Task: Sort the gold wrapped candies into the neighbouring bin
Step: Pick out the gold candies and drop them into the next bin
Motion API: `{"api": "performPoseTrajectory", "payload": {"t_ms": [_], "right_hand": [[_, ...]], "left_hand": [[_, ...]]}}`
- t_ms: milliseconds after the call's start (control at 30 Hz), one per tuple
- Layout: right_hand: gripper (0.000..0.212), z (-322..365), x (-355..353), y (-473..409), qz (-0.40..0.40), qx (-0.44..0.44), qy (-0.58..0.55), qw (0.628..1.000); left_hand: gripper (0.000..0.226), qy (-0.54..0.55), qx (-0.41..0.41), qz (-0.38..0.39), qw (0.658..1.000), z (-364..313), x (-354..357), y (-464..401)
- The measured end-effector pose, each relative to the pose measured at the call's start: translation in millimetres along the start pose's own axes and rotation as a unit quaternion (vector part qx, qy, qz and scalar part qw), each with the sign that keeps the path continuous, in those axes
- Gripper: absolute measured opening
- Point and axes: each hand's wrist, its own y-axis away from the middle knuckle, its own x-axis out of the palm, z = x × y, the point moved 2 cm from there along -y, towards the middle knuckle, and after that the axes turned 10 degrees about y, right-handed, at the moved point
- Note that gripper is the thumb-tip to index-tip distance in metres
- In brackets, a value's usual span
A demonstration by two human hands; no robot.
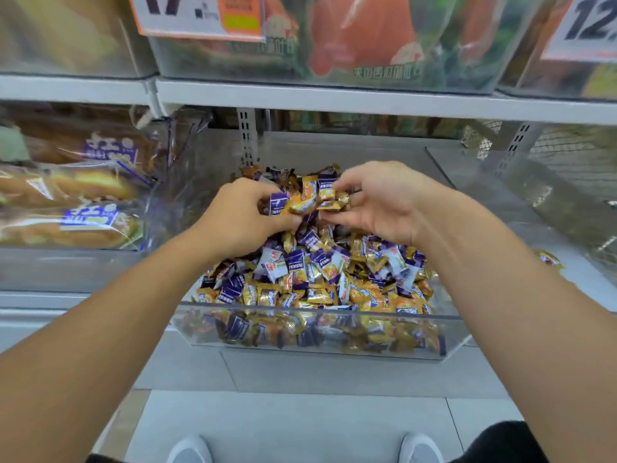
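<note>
Here, both hands work over the back of a clear candy bin point(314, 315) that sits on the lower shelf. The left hand point(240, 218) has its fingers curled, pinching a purple wrapped candy point(277, 202) together with gold wrapped candies point(302, 204) just beside it. The right hand point(377, 202) also has curled fingers, gripping a small bunch of gold wrapped pieces, one with an orange-white face point(327, 194). The two hands nearly meet, the held candies touching between them, raised just above the heap.

The heap itself point(320, 272) fills the bin: gold, purple and white wrappers mixed, piled higher toward the back, pressed against the front wall lower down.

To the right, the neighbouring bin point(521, 208), also clear-walled, stands just beside the candy bin. One gold piece point(549, 259) lies on its floor near the front; the rest of its floor shows bare as far as the right forearm lets me see.

To the left, bagged bread loaves point(66, 195) with purple labels sit in another clear bin. Above, a white shelf edge point(367, 98) carries bins of orange-and-green packets point(364, 38) with price cards point(197, 15). Below, grey floor tiles and the toes of two pale shoes point(190, 451).
</note>
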Motion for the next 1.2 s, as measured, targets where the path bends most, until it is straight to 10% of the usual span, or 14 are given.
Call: {"api": "performPoseTrajectory", "payload": {"t_ms": [167, 500, 833, 1067, 1200], "right_hand": [[0.062, -10, -9, -2, -0.069, -0.045, 0.138, 0.987], [0.04, -17, -20, 3, -0.106, -0.118, 0.249, 0.956], [0.023, -12, -31, 7, -0.004, 0.059, -0.183, 0.981], [0.014, -6, -37, 6, -0.116, 0.0, 0.12, 0.986], [0.02, -4, -47, 9, -0.185, -0.103, 0.392, 0.895]], "left_hand": [[0.01, 0.133, -0.039, 0.018, 0.99, 0, -1, 6], [0.041, -0.07, 0.04, 0.049, 0.996, -7, -1, 6], [0.07, -0.029, 0.026, 0.18, 0.983, -2, -15, 11], [0.056, -0.072, 0.054, 0.133, 0.987, -8, -3, 11], [0.048, -0.093, 0.051, 0.135, 0.985, -10, -1, 8]]}}
